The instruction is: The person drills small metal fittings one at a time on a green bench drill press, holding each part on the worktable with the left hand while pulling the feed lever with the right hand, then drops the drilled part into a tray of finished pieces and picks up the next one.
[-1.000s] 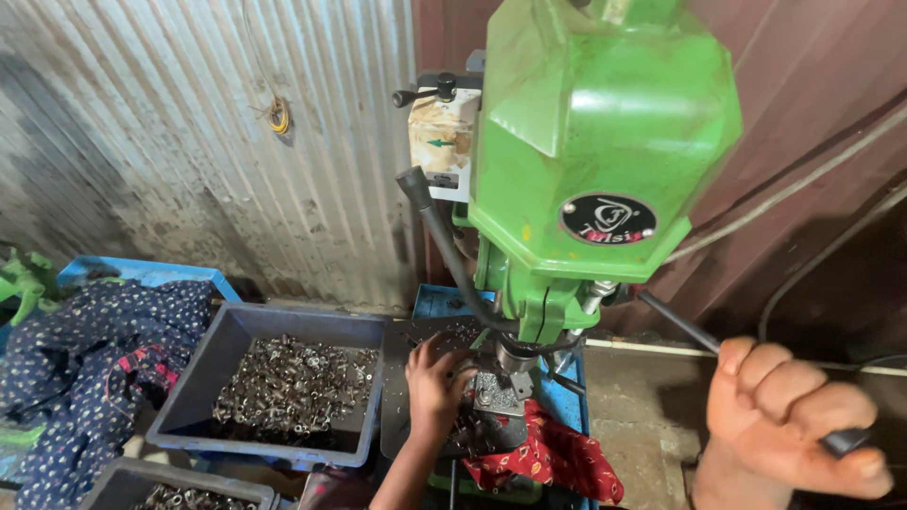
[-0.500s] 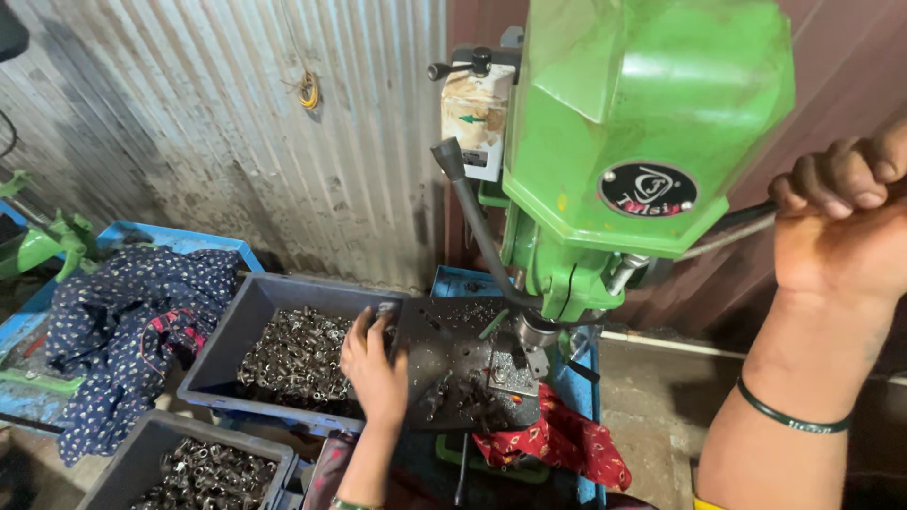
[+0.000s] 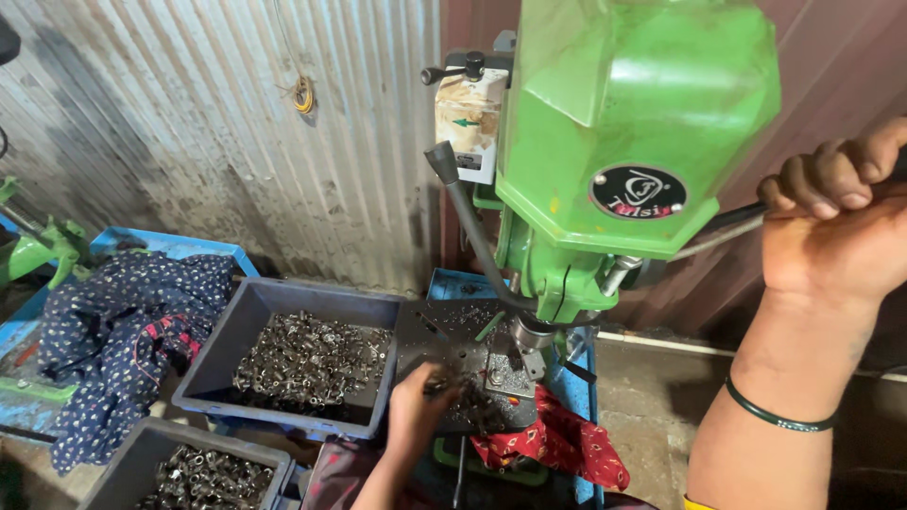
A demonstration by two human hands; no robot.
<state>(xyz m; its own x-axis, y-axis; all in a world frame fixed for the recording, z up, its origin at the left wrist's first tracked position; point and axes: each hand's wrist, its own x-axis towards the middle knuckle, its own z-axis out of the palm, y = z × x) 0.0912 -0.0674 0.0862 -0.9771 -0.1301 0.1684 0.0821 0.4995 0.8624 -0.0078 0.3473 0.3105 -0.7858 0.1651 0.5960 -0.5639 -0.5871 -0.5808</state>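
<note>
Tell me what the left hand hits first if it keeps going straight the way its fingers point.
Probably the loose metal parts on the drill table, which the left hand nearly touches already; beyond them stands the small clamp block. Depth is hard to judge.

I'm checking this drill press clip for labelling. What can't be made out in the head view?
- Drill bit tip: hidden behind the green drill press head and spindle.
- Left hand: what its fingers pinch on the work table is too small.
- Right hand: the feed lever's end is cut off by the edge.
- Metal parts in the grey bin: too small to identify.
</note>
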